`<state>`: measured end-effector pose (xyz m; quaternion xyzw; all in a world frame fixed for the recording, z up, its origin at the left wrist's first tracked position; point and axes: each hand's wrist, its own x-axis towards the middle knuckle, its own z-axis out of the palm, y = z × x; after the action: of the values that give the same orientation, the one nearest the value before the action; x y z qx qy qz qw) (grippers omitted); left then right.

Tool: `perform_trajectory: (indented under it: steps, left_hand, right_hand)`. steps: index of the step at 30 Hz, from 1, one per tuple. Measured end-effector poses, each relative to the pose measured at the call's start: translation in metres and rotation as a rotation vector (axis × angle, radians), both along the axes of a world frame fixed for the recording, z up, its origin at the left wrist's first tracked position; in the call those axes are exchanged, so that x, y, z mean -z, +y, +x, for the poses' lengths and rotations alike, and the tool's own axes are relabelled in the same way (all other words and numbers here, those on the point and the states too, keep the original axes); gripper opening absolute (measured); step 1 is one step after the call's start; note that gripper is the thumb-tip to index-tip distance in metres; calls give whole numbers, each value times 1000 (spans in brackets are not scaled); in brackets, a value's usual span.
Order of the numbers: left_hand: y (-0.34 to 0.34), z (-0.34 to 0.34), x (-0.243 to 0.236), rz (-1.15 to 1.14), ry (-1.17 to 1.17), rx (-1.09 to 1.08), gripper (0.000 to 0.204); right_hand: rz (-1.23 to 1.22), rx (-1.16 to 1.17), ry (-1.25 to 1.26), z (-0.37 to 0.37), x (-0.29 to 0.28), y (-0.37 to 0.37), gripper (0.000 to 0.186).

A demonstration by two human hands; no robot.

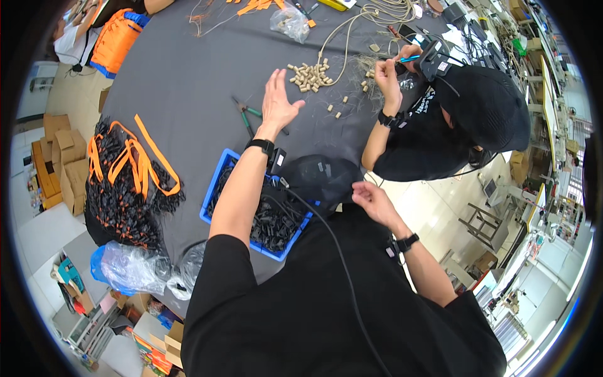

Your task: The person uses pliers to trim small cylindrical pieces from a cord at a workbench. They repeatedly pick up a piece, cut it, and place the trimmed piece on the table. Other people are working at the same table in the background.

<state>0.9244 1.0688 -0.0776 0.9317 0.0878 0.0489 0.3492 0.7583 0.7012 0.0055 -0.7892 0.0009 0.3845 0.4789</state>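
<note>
My left hand (278,100) is raised over the dark grey table (188,75), palm open, fingers spread, holding nothing. It hovers just right of green-handled pliers (247,114) and below a heap of short tan pegs (310,75). My left forearm crosses a blue crate (213,204) full of small black parts. My right hand (372,198) sits low by the table's edge near my body, fingers loosely apart and empty. Both wrists carry black bands.
A co-worker in black (440,132) sits at the right, hands (386,75) working frayed cord with a blue tool. Beige rope (352,25) coils at the far side. Black pieces with orange straps (129,182) pile at the left. Cardboard boxes (63,163) stand on the floor.
</note>
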Motion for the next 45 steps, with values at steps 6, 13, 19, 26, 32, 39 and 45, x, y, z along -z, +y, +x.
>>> perform_trajectory:
  steps: [6, 13, 19, 26, 32, 39, 45]
  left_hand:
    - [2, 59, 49, 216, 41, 207, 139]
    - [-31, 123, 68, 216, -177, 392, 125]
    - [-50, 138, 70, 269, -272, 465, 90]
    - [-58, 134, 73, 353, -374, 531, 27]
    - [-61, 117, 87, 491, -374, 304, 17]
    - [-60, 103, 96, 617, -289, 231, 22]
    - [-40, 74, 74, 257, -128, 69, 28]
  right_hand:
    - [-251, -1, -36, -49, -23, -75, 34]
    - [-423, 156, 149, -116, -10, -139, 33]
    - [-368, 131, 153, -108, 0, -118, 32]
    - [-348, 109, 98, -83, 8, -109, 32]
    - [-315, 107, 61, -71, 1, -98, 31]
    - [-180, 65, -48, -44, -19, -73, 28]
    - [21, 55, -57, 10, -51, -25, 28]
